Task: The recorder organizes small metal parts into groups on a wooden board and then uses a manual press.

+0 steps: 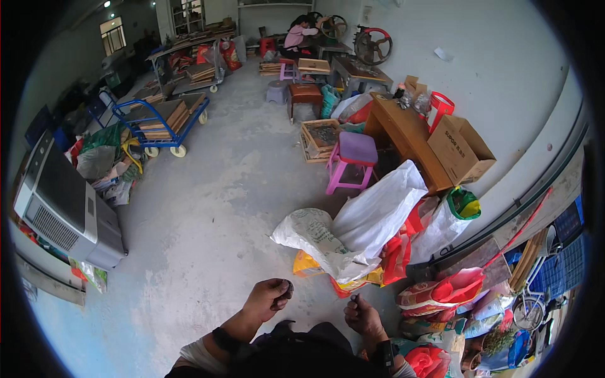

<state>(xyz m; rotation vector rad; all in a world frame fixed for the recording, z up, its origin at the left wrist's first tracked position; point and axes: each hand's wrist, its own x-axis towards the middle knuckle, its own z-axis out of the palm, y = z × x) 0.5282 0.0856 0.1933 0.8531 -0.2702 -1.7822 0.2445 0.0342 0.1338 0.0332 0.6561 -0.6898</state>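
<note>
My left hand (pixel 265 300) is closed in front of me, its fingers curled round a small dark round piece (pixel 288 290) whose kind I cannot make out. To its right my right hand (pixel 365 316) is closed too, thumb and finger pinched together. Something small and dark seems to show at those fingertips, too small to name. The hands are apart, above the floor. Just beyond my right hand lie white woven sacks (pixel 378 211) heaped over yellow and red bags (pixel 396 257).
A purple-topped pink stool (pixel 355 151) stands by a wooden desk (pixel 403 135) bearing a cardboard box (pixel 459 150). Filled bags (pixel 441 296) crowd the right. An air cooler (pixel 69 208) and a blue trolley (pixel 165 123) stand left. A person in pink (pixel 297 34) sits near handwheels (pixel 372 46) at the back.
</note>
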